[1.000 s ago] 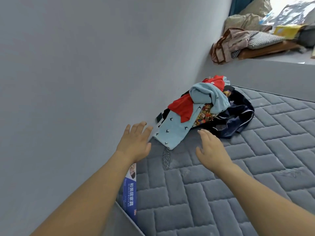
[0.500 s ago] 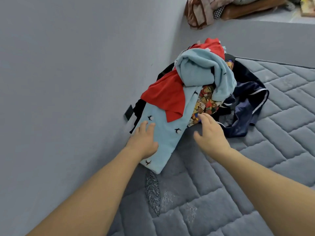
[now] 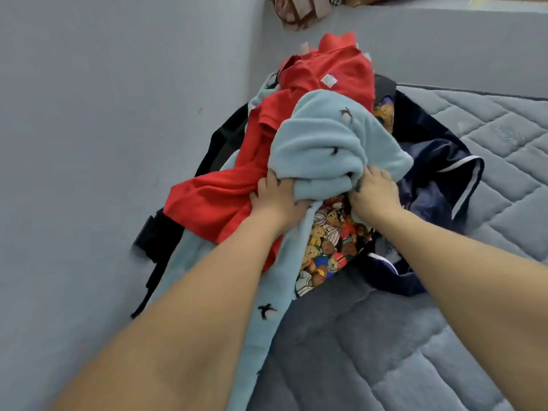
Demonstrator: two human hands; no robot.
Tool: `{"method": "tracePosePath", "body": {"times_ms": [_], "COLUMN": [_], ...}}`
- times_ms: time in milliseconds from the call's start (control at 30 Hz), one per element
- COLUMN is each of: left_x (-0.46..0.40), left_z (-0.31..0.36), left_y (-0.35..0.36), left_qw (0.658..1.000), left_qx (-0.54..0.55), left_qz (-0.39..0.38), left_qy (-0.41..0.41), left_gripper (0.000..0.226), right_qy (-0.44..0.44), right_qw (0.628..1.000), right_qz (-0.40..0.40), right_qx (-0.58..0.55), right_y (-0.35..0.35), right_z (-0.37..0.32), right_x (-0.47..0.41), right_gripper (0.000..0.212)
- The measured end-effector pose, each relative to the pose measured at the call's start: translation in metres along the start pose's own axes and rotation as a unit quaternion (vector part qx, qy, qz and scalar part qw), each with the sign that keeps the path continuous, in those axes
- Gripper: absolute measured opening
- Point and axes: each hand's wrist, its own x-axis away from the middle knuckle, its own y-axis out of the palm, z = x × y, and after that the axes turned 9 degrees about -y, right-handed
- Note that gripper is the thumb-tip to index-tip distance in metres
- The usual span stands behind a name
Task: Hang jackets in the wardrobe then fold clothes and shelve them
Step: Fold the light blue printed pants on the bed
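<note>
You are at the sorting stage: both of your hands are buried in the heap of clothes piled on the grey quilted mattress (image 3: 444, 351), hard against the grey wall (image 3: 103, 143). Your left hand (image 3: 278, 200) has its grip clenched on the lower left edge of the pale blue fleece garment with small black bird motifs (image 3: 323, 143), just where it overlaps the red cotton shirt (image 3: 219, 200); whether some red cloth is caught in that fist too, I cannot tell. Your right hand (image 3: 375, 194) is clenched on the fleece's lower right edge, above the teddy-bear print fabric (image 3: 329, 241). The fleece sits bunched on top of the heap, with a long tail trailing down under your left forearm, while the dark navy satin jacket with white piping (image 3: 439, 173) lies to the right beneath the rest. The next move looks like lifting the fleece clear, so raise it slowly and shake the red shirt loose, since the layers are tangled and may drag along.
</note>
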Motion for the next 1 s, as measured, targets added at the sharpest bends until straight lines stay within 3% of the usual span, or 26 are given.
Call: {"method": "tracePosePath", "body": {"times_ms": [67,167,233,433,667,800,867,933,1000], "left_x": [0.016,0.022,0.017,0.021,0.02,0.023,0.022,0.024,0.029], "left_z": [-0.013,-0.021,-0.024,-0.019,-0.017,-0.019,-0.021,-0.022,-0.017], "left_y": [0.055,0.107,0.121,0.113,0.114,0.116,0.117,0.117,0.113], "left_qw": [0.994,0.967,0.957,0.964,0.96,0.955,0.947,0.941,0.939], "left_qx": [-0.07,-0.078,-0.094,-0.123,-0.11,-0.108,-0.09,-0.099,-0.133], "left_qz": [0.088,0.24,0.275,0.234,0.258,0.276,0.308,0.321,0.313], "left_qy": [0.013,0.022,0.024,0.01,0.015,0.009,0.028,0.044,0.045], "left_gripper": [0.07,0.063,0.064,0.074,0.072,0.072,0.068,0.061,0.06], "right_qy": [-0.029,-0.031,-0.038,-0.033,-0.056,-0.069,-0.074,-0.066,-0.113], "right_qw": [0.997,0.988,0.986,0.985,0.98,0.98,0.98,0.984,0.983], "right_qz": [0.054,0.153,0.162,0.153,0.187,0.184,0.185,0.159,0.121], "right_qx": [0.039,-0.007,-0.022,-0.065,-0.039,-0.017,0.013,0.056,0.075], "right_y": [0.051,0.095,0.105,0.093,0.102,0.101,0.094,0.082,0.064], "right_z": [0.027,0.053,0.064,0.06,0.064,0.065,0.058,0.048,0.038], "right_x": [0.022,0.038,0.031,0.031,0.034,0.036,0.038,0.045,0.077], "right_gripper": [0.04,0.037,0.04,0.021,0.043,0.043,0.033,0.031,0.031]}}
